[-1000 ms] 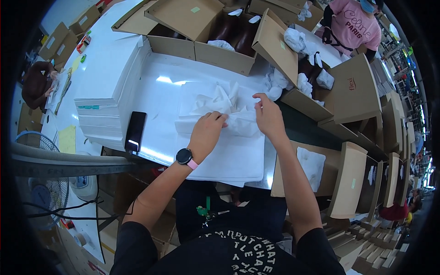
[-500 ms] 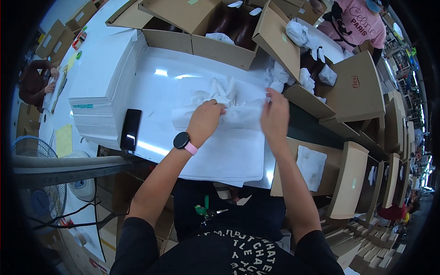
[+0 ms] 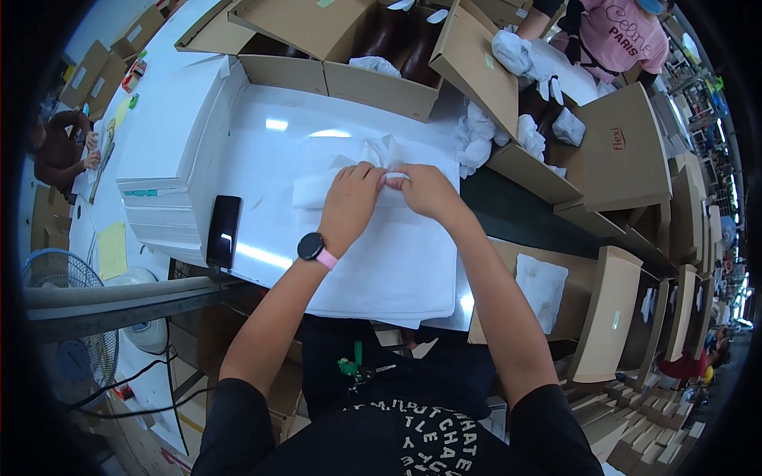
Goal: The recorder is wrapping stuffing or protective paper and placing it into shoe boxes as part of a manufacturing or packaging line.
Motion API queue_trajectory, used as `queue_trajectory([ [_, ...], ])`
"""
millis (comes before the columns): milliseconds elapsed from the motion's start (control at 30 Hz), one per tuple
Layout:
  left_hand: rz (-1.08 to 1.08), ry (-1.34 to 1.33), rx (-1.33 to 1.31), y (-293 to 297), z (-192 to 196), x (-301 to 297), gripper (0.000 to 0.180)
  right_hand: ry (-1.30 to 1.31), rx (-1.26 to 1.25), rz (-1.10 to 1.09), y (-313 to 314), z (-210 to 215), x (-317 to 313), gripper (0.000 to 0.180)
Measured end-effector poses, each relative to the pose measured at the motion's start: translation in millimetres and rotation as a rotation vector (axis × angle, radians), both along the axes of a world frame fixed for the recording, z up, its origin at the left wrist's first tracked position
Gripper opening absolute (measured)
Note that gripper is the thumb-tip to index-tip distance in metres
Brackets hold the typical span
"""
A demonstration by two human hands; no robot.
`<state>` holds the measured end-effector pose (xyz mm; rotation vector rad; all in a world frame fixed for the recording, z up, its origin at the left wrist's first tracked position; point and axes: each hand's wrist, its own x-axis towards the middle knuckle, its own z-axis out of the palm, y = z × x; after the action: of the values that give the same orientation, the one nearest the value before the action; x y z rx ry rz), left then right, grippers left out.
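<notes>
Crumpled white tissue paper [image 3: 379, 151] lies bunched over a stack of flat white sheets [image 3: 381, 270] on the white table. My left hand [image 3: 353, 196], with a black round watch on a pink strap at the wrist, presses into the bunched paper with its fingers curled. Right beside it, my right hand [image 3: 429, 190] pinches a rolled part of the tissue between thumb and fingers. The two hands meet at their fingertips. Whether anything lies inside the paper is hidden.
Left stand a tall stack of white sheets [image 3: 171, 143] and a black phone [image 3: 225, 232]. Beyond the hands is an open cardboard box [image 3: 381, 91] with dark brown boots. Another open box [image 3: 536, 170] holds tissue wads, right. A co-worker in pink [image 3: 623, 36] stands far right.
My right hand has moved left from the paper's right edge to beside my left hand, closing on the tissue. The spread paper is now gathered narrower. The co-worker's arm has reached forward.
</notes>
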<state>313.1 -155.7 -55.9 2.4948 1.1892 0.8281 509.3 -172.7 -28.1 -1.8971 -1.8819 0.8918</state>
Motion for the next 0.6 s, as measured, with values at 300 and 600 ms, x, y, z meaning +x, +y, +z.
queue_trajectory([
  [300,0.208,0.164,0.069,51.8,3.8,20.9,0.027,-0.220,0.765,0.035,-31.1,-13.0,-47.8,0.059],
  [600,0.227,-0.683,-0.496,-25.1,11.4,1.8,0.021,-0.353,0.471,0.168,56.8,-17.6,-19.8,0.065],
])
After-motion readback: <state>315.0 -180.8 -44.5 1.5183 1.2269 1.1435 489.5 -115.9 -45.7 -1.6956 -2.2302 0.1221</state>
